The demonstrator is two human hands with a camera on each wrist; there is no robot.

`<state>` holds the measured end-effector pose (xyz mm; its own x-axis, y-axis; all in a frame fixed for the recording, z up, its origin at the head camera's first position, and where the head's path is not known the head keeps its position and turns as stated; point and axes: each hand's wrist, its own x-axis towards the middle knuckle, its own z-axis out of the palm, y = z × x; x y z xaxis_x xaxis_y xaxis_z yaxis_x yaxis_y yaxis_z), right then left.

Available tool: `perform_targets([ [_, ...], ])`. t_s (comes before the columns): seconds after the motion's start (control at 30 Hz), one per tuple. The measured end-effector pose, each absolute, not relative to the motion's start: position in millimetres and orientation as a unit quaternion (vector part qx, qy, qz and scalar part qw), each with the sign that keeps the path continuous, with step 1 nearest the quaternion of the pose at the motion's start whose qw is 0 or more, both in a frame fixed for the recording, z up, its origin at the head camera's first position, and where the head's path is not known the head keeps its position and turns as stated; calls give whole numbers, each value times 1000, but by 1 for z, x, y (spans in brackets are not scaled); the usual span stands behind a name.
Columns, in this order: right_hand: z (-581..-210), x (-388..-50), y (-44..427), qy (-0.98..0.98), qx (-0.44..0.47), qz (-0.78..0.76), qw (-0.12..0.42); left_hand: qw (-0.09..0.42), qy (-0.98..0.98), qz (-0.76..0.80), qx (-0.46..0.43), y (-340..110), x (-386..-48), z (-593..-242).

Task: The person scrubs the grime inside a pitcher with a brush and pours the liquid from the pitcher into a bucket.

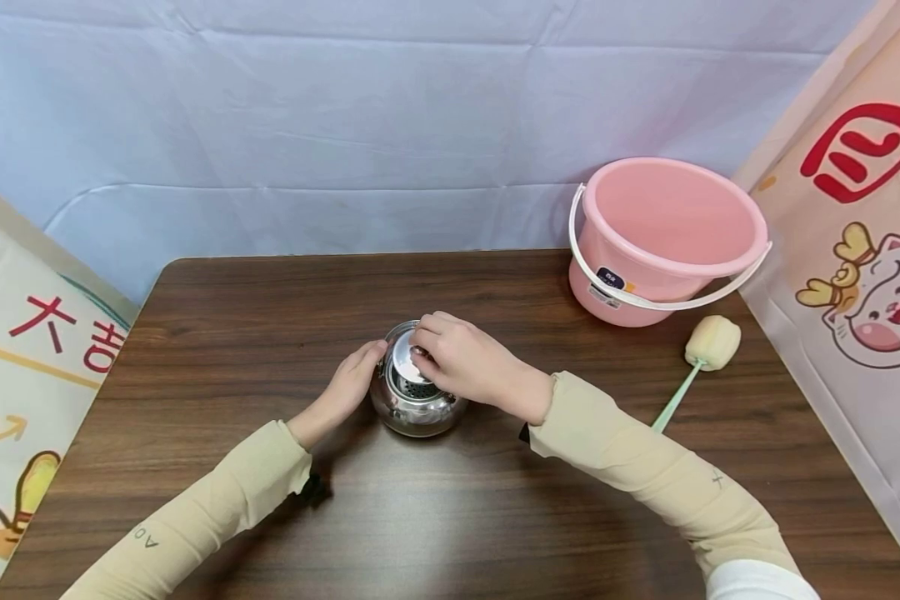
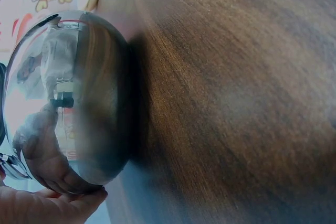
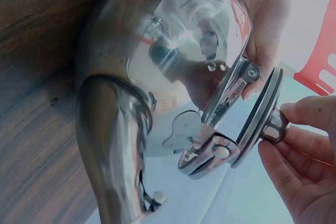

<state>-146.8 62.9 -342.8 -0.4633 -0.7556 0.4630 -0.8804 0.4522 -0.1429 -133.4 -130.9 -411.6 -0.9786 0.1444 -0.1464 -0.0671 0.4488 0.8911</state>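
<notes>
A shiny stainless steel teapot [image 1: 422,417] stands on the table with its round lid [image 1: 402,363] raised and tilted over the mouth. Under the lid's near edge a perforated strainer [image 1: 417,389] shows inside the opening. My right hand [image 1: 471,363] pinches the lid's small knob [image 3: 274,126] between thumb and fingers. Against the teapot's left side rests my left hand [image 1: 351,382], its fingers fairly straight and touching the metal. The spout [image 3: 111,150] and a folded-down handle bracket [image 3: 231,95] appear in the right wrist view.
A pink bucket [image 1: 630,296] with a white bail handle stands at the table's back right. Near it lies a sponge brush [image 1: 712,342] with a pale green handle, partly hidden by the right sleeve. Cloth sheets [image 1: 345,125] hang behind the brown wooden table [image 1: 232,333].
</notes>
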Motion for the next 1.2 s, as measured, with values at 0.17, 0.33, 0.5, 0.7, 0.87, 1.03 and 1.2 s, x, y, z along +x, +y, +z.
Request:
perform_targets([
  [0.17,-338,-148,65,-836,486,187,171,97,842,529,26,-131,-133,-412],
  [0.33,-334,-151,68,-841,476,191,168,94,838,536,30,-131,-133,-413],
  [0.5,-331,-155,72,-843,469,196,175,96,842,530,27,-131,-133,-412],
  [0.7,-328,-160,77,-846,459,200,183,98,841,531,28,-131,-133,-412],
  [0.87,-327,-163,81,-849,453,200,185,99,840,533,33,-130,-133,-414],
  [1.03,-327,-168,85,-849,449,200,195,101,837,537,29,-130,-134,-416],
  [1.2,-327,-173,89,-852,442,194,204,103,838,535,25,-130,-135,-418],
])
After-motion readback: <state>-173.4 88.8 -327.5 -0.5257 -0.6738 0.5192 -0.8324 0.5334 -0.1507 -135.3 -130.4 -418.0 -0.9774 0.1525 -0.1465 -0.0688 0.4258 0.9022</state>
